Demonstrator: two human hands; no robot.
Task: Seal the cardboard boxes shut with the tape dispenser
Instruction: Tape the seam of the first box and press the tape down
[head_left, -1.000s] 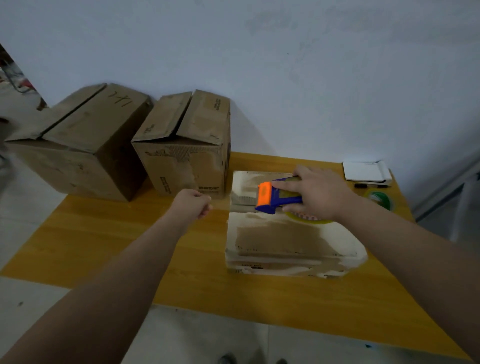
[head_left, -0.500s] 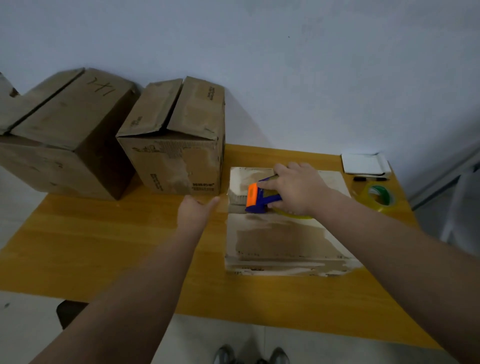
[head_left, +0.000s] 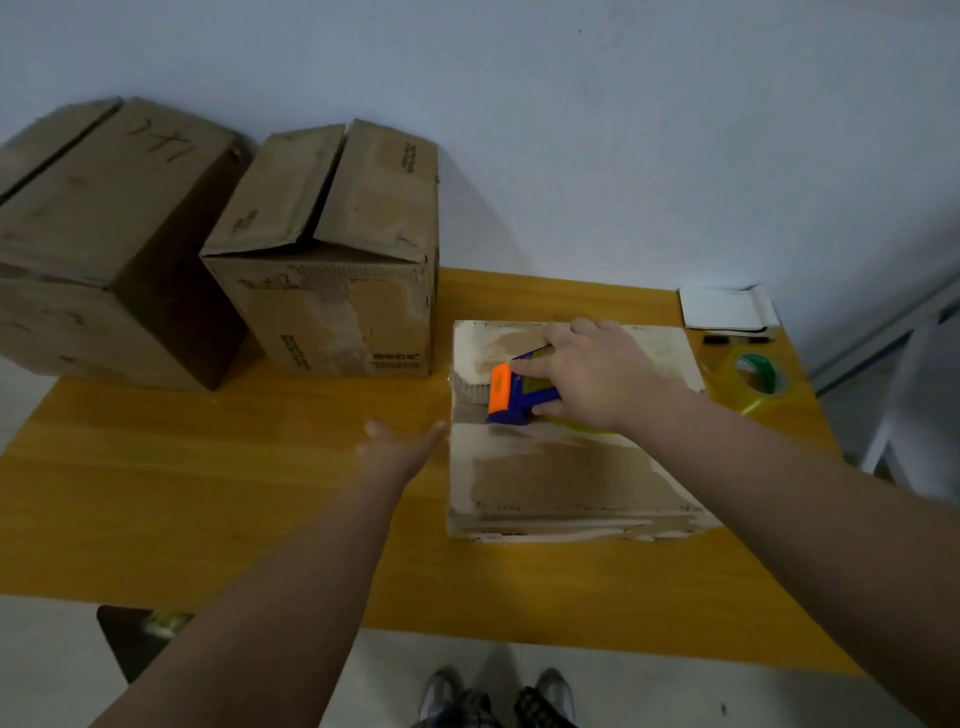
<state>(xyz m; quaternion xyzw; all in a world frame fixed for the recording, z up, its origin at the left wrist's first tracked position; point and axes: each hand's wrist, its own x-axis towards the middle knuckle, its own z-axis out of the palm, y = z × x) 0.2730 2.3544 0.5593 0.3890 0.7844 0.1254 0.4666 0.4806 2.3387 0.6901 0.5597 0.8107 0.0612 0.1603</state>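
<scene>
— Where is everything?
— At the table's (head_left: 208, 493) back left stand a big box (head_left: 104, 234) and a tall box (head_left: 332, 291); the flat box (head_left: 571, 483) lies right of centre.
— And the hands?
— The right hand (head_left: 592, 379) grips the dispenser (head_left: 511, 389) on the flat box's top, near its left edge. The left hand (head_left: 400, 447), fingers spread, is just beside that edge (touching or not, I can't tell). I'd brace the box with it and press hard while pulling.

Leftmost box (head_left: 104, 234) partly beyond the left edge; left hand (head_left: 400, 447) blurry
</scene>
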